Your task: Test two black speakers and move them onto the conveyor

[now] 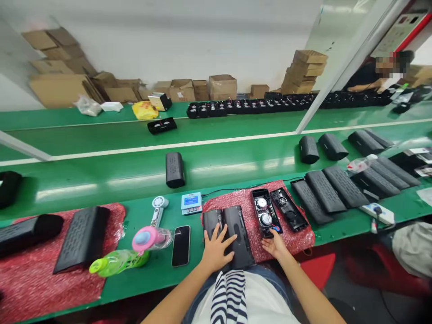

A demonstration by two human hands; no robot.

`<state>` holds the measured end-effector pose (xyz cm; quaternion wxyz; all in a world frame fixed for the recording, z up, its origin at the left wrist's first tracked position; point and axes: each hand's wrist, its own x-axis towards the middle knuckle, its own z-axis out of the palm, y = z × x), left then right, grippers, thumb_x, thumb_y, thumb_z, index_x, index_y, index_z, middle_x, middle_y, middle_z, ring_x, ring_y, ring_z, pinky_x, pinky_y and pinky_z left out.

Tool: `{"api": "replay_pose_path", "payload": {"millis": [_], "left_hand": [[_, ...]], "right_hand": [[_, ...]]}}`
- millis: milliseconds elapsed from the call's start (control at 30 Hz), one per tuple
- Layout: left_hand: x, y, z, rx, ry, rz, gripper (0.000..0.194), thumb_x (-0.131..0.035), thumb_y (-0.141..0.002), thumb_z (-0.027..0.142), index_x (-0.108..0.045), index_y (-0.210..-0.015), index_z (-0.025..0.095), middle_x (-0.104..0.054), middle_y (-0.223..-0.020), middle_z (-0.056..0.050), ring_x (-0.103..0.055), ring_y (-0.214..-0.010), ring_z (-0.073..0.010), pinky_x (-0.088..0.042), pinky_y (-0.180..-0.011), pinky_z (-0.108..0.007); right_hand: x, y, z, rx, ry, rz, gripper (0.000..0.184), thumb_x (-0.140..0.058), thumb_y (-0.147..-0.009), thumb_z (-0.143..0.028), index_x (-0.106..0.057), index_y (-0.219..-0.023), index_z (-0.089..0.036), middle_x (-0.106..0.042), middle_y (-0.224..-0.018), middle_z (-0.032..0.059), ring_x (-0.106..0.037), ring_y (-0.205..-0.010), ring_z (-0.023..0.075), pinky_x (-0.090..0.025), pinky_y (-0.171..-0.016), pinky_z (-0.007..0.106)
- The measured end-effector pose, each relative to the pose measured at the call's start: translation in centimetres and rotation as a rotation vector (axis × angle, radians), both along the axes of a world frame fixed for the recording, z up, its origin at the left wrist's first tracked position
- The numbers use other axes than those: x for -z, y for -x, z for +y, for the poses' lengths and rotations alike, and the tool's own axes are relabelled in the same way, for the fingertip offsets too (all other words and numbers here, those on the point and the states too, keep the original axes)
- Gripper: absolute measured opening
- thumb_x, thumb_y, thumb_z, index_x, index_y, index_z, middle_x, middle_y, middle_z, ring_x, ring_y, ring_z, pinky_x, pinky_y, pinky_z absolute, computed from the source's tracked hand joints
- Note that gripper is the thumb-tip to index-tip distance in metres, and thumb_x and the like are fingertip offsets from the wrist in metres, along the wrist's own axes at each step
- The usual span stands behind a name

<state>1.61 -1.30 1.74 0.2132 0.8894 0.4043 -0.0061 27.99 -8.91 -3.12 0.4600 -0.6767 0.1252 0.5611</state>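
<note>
Low in the middle of the frame, the left hand [216, 249] lies flat, fingers spread, on a closed black oblong speaker casing [238, 238] resting on a sheet of red bubble wrap [297, 240]. Just to its right, the right hand [275, 245] touches the near end of an open black speaker half with two round drivers [265, 216], fingers loosely curled, gripping nothing. A black smartphone [181, 245] lies left of them on the green bench [101, 180].
</note>
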Motion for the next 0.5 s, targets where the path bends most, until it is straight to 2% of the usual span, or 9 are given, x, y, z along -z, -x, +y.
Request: {"api": "replay_pose_path", "payload": {"millis": [67, 167, 267, 333, 400, 433, 500], "left_hand": [[-0.3, -0.1, 0.0, -0.003, -0.001, -0.003, 0.064, -0.062, -0.074, 0.035, -0.036, -0.131, 0.051, -0.020, -0.153, 0.001, -0.009, -0.140, -0.0359, 0.002, -0.099, -0.075], [-0.4, -0.1, 0.0, -0.004, 0.012, -0.012, 0.062, -0.061, -0.075, 0.038, -0.037, -0.131, 0.050, -0.021, -0.153, 0.001, -0.009, -0.140, -0.0359, 0.004, -0.099, -0.074], [-0.1, 0.2, -0.1, -0.012, 0.024, -0.055, 0.057, -0.059, -0.078, 0.038, -0.039, -0.130, 0.051, -0.019, -0.153, 0.001, -0.010, -0.141, -0.0349, 0.004, -0.100, -0.073], [0.6, 0.5, -0.2, -0.082, 0.020, -0.141, 0.052, -0.055, -0.080, 0.038, -0.042, -0.130, 0.046, -0.011, -0.155, 0.000, -0.008, -0.141, -0.0333, -0.001, -0.106, -0.068], [1.5, 0.8, -0.1, -0.300, 0.016, -0.274, 0.053, -0.052, -0.082, 0.035, -0.043, -0.133, 0.036, -0.002, -0.156, -0.003, -0.006, -0.142, -0.0310, -0.010, -0.111, -0.058], [2.0, 0.9, 0.1, -0.471, 0.030, -0.342, 0.057, -0.052, -0.081, 0.034, -0.039, -0.137, 0.031, -0.001, -0.155, -0.006, -0.007, -0.142, -0.0298, -0.015, -0.113, -0.053], [2.8, 1.0, 0.7, -0.845, 0.125, -0.456, 0.068, -0.052, -0.081, 0.032, -0.026, -0.143, 0.025, -0.010, -0.154, -0.011, -0.018, -0.140, -0.0270, -0.025, -0.112, -0.045]], "right_hand": [[-0.3, 2.0, -0.3, -0.026, -0.012, -0.058, 0.028, -0.050, -0.080, -0.046, -0.050, -0.083, -0.018, -0.059, -0.068, 0.0062, -0.058, -0.058, 0.0191, -0.049, -0.054, 0.030], [-0.9, 5.1, 0.3, -0.114, -0.111, -0.190, 0.026, -0.064, -0.067, -0.038, -0.053, -0.080, -0.019, -0.058, -0.069, 0.0023, -0.057, -0.064, 0.0195, -0.047, -0.057, 0.030], [-1.4, 7.1, 2.8, -0.190, -0.261, -0.334, 0.029, -0.072, -0.054, -0.025, -0.056, -0.078, -0.020, -0.059, -0.077, 0.0007, -0.056, -0.081, 0.0208, -0.046, -0.072, 0.029], [-1.5, 7.6, 5.1, -0.229, -0.331, -0.381, 0.040, -0.073, -0.049, -0.021, -0.057, -0.086, -0.021, -0.061, -0.087, 0.0012, -0.055, -0.091, 0.0223, -0.046, -0.078, 0.030], [-1.4, 7.8, 7.0, -0.270, -0.371, -0.370, 0.051, -0.072, -0.047, -0.018, -0.056, -0.096, -0.021, -0.061, -0.092, 0.0020, -0.056, -0.091, 0.0236, -0.047, -0.076, 0.031], [-1.3, 7.8, 7.6, -0.290, -0.382, -0.349, 0.055, -0.071, -0.048, -0.018, -0.054, -0.100, -0.021, -0.062, -0.091, 0.0023, -0.057, -0.088, 0.0240, -0.048, -0.072, 0.032], [-1.0, 7.9, 8.1, -0.321, -0.395, -0.302, 0.060, -0.069, -0.049, -0.018, -0.051, -0.106, -0.021, -0.062, -0.088, 0.0020, -0.059, -0.081, 0.0239, -0.050, -0.065, 0.032]]}}
